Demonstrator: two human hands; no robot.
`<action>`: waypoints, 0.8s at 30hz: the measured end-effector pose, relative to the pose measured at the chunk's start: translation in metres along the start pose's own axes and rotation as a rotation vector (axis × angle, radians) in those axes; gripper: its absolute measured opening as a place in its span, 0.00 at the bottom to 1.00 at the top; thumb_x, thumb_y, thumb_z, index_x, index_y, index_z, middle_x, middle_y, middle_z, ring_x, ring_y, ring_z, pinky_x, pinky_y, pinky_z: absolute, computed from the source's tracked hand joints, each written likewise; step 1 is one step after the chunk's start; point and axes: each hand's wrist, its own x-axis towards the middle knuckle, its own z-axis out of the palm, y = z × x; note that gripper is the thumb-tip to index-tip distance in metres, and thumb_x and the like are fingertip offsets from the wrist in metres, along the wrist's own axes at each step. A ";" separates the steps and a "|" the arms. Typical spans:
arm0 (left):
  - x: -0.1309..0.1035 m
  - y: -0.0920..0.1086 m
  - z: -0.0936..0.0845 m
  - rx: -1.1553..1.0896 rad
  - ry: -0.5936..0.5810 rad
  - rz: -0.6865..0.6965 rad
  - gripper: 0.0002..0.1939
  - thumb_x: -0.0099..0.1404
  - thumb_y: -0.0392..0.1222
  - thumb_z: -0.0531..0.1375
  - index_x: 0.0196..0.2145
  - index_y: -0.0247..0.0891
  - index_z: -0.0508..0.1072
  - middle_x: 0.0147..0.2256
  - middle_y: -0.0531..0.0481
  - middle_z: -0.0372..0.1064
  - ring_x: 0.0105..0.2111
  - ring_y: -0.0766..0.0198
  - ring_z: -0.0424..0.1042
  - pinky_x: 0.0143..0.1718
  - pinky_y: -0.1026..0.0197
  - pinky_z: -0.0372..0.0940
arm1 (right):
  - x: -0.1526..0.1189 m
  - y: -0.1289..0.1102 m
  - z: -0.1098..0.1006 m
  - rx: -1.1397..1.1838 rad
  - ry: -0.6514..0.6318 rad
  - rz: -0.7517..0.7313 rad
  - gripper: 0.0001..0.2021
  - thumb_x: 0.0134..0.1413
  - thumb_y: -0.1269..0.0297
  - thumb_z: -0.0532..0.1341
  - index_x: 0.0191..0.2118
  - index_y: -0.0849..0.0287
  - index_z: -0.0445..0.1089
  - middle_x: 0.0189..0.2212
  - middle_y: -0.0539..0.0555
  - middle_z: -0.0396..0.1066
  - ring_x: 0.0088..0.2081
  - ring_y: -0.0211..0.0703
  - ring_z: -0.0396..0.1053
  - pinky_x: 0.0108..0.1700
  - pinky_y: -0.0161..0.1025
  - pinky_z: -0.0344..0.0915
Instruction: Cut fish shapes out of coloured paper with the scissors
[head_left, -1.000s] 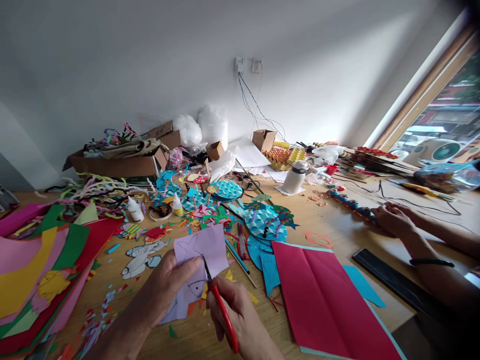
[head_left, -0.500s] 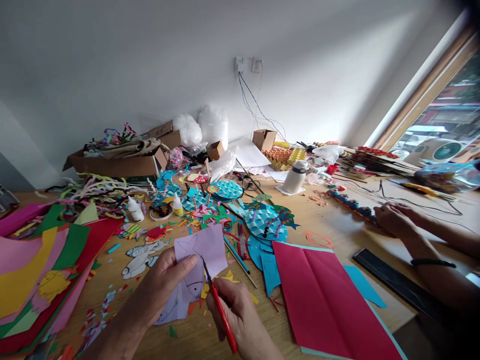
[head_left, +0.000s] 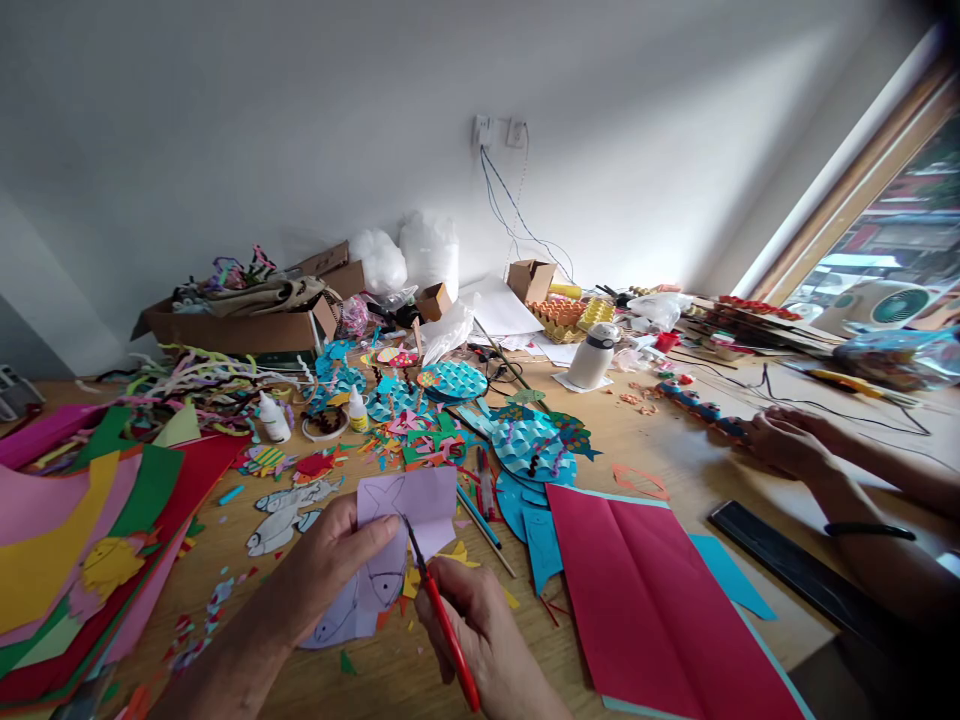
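A sheet of purple paper (head_left: 382, 565) with fish outlines drawn on it is pinched in my left hand (head_left: 337, 560), thumb on top. My right hand (head_left: 476, 620) grips red-handled scissors (head_left: 448, 630). Their dark blades lie at the paper's cut edge, close to the drawn tail, beside my left thumb. Part of the sheet beyond the blades is folded or lifted. Left of the paper lie white cut-out fish (head_left: 281, 525). A folded dark pink sheet (head_left: 645, 600) lies to the right of my right hand.
Coloured paper sheets (head_left: 45, 560) are stacked at the left. Glue bottles (head_left: 274, 418), woven blue fish (head_left: 525, 445) and scraps fill the middle. A white flask (head_left: 592, 355) stands farther back. Another person's hands (head_left: 795, 440) work at the right, near a black phone-like slab (head_left: 787, 560).
The far part of the purple sheet has tipped and folded down beside the blades. Both hands stay nearly in place, the scissors still at the cut.
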 end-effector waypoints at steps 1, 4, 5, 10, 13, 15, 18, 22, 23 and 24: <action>0.000 0.001 0.000 0.000 -0.008 -0.004 0.13 0.55 0.45 0.60 0.35 0.35 0.76 0.24 0.52 0.73 0.28 0.62 0.67 0.30 0.64 0.62 | 0.000 0.000 0.000 -0.007 0.000 -0.004 0.20 0.58 0.52 0.51 0.21 0.59 0.51 0.17 0.44 0.44 0.20 0.30 0.43 0.21 0.31 0.42; -0.001 0.001 0.000 -0.007 -0.006 -0.019 0.12 0.54 0.45 0.60 0.33 0.36 0.75 0.24 0.53 0.72 0.28 0.62 0.67 0.30 0.63 0.63 | -0.001 0.000 -0.001 -0.020 -0.009 -0.009 0.19 0.59 0.53 0.51 0.22 0.59 0.52 0.18 0.44 0.44 0.19 0.30 0.44 0.21 0.31 0.42; -0.001 0.001 0.000 -0.007 0.011 -0.025 0.11 0.54 0.45 0.61 0.32 0.36 0.75 0.23 0.53 0.72 0.27 0.63 0.67 0.29 0.64 0.62 | -0.001 0.000 -0.001 -0.020 -0.013 -0.009 0.19 0.59 0.53 0.50 0.22 0.59 0.52 0.18 0.44 0.44 0.19 0.30 0.44 0.21 0.31 0.42; -0.002 -0.001 0.000 -0.008 0.106 -0.018 0.09 0.52 0.45 0.62 0.23 0.37 0.72 0.21 0.56 0.68 0.23 0.66 0.63 0.24 0.67 0.59 | 0.001 0.000 -0.001 -0.011 -0.011 0.007 0.19 0.59 0.53 0.51 0.22 0.59 0.52 0.18 0.44 0.45 0.19 0.29 0.44 0.20 0.31 0.43; -0.001 -0.003 0.000 0.007 0.092 -0.032 0.09 0.52 0.46 0.61 0.26 0.37 0.73 0.21 0.56 0.68 0.24 0.66 0.63 0.24 0.66 0.58 | 0.002 0.001 0.000 -0.021 -0.011 0.013 0.19 0.59 0.53 0.50 0.22 0.59 0.53 0.18 0.44 0.46 0.20 0.30 0.44 0.20 0.30 0.43; -0.001 -0.004 -0.002 0.018 0.066 -0.048 0.10 0.53 0.47 0.61 0.29 0.37 0.73 0.22 0.55 0.68 0.24 0.65 0.64 0.25 0.65 0.59 | 0.001 0.002 0.000 -0.029 -0.010 0.017 0.19 0.59 0.53 0.50 0.22 0.59 0.53 0.18 0.44 0.46 0.20 0.30 0.44 0.20 0.30 0.42; -0.001 -0.005 -0.003 0.024 0.053 -0.070 0.12 0.53 0.48 0.61 0.30 0.36 0.73 0.23 0.55 0.69 0.24 0.64 0.65 0.25 0.64 0.59 | 0.001 0.001 0.000 -0.034 -0.013 0.017 0.19 0.59 0.53 0.49 0.22 0.59 0.52 0.18 0.44 0.45 0.19 0.30 0.44 0.20 0.30 0.43; -0.001 -0.006 -0.003 0.014 0.049 -0.095 0.13 0.52 0.48 0.61 0.30 0.35 0.74 0.22 0.53 0.69 0.24 0.64 0.65 0.25 0.64 0.60 | 0.000 -0.002 -0.001 -0.031 -0.022 0.020 0.19 0.59 0.53 0.49 0.22 0.59 0.51 0.18 0.43 0.44 0.19 0.30 0.44 0.20 0.29 0.43; -0.002 -0.006 -0.004 0.010 0.047 -0.100 0.13 0.52 0.48 0.61 0.30 0.35 0.74 0.22 0.53 0.69 0.23 0.64 0.65 0.25 0.64 0.60 | -0.001 -0.002 -0.001 -0.033 -0.024 0.021 0.19 0.59 0.53 0.50 0.22 0.59 0.51 0.18 0.43 0.44 0.19 0.30 0.44 0.20 0.29 0.43; -0.002 -0.005 -0.004 0.005 0.047 -0.106 0.13 0.52 0.48 0.61 0.29 0.35 0.74 0.22 0.54 0.69 0.23 0.64 0.65 0.24 0.64 0.60 | -0.001 -0.003 -0.001 -0.041 -0.022 0.016 0.19 0.59 0.53 0.51 0.21 0.59 0.51 0.18 0.43 0.44 0.19 0.30 0.44 0.20 0.29 0.43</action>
